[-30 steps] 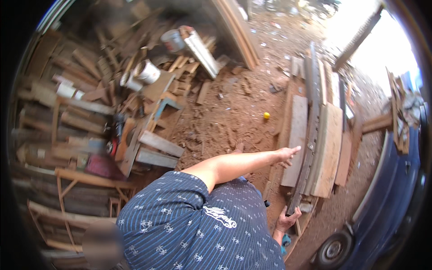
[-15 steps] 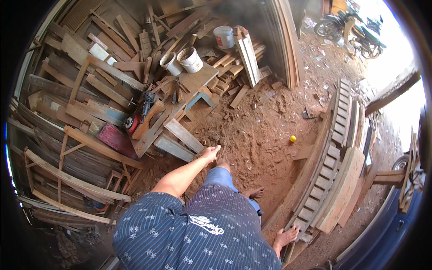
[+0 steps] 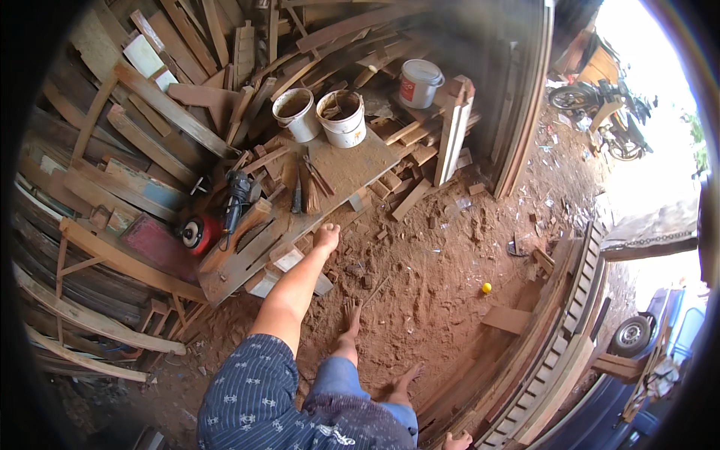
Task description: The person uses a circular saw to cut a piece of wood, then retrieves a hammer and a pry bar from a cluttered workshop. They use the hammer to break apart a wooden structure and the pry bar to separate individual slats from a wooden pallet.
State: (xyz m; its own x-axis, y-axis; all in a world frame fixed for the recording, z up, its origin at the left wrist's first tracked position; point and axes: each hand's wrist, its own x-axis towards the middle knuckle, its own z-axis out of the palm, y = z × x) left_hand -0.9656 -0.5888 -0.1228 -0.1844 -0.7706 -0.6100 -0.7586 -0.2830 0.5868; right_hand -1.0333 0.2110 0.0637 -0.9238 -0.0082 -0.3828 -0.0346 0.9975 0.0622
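My left hand [image 3: 326,238] is stretched out just short of the work table [image 3: 375,169], fingers curled with nothing seen in them. On the table lie a red and black power tool [image 3: 201,234], a wood-handled hand tool [image 3: 309,196] and two dirty white pails [image 3: 341,120]. My right hand [image 3: 455,442] shows at the bottom edge beside the long stacked boards [image 3: 551,386], fingers apart and partly cut off by the picture edge.
Heaped timber offcuts [image 3: 172,135] fill the back left. Bare feet stand on sawdust-strewn ground [image 3: 420,292] near a small yellow ball [image 3: 486,288]. A lidded bucket [image 3: 421,82] is behind the pails. Motorcycles [image 3: 607,120] and a blue vehicle [image 3: 630,337] are at the right.
The view has swung left toward the work table. My left arm moved from over the right-hand boards toward the table. My right hand has slipped down to the bottom edge.
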